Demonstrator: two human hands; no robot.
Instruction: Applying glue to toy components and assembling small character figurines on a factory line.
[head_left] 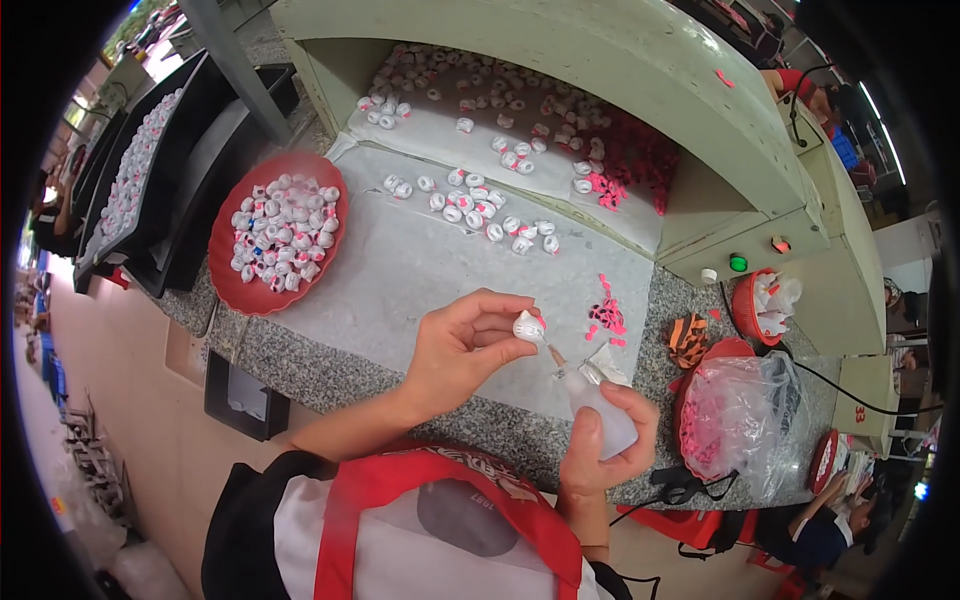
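Observation:
My left hand (pixel 450 350) pinches a small white cat-head piece (pixel 527 326) with a pink spot between thumb and fingertips, over the pale sheet on the table. My right hand (pixel 630 435) is wrapped round a white squeeze bottle (pixel 608 422). The bottle's thin nozzle (pixel 555 354) points up and left at the piece; I cannot tell whether its tip touches. Beyond the hands lie loose white pieces (pixel 470 205) in small groups. A cluster of tiny pink parts (pixel 607 316) sits to the right, above a crumpled silvery wrapper (pixel 603 364).
A red bowl (pixel 222 260) heaped with white pieces stands at left, beside black trays (pixel 185 215). A green-grey machine (pixel 700 90) arches over more pieces at the back. At right are a basin of pink parts under clear plastic (pixel 740 410) and a red cup (pixel 745 305).

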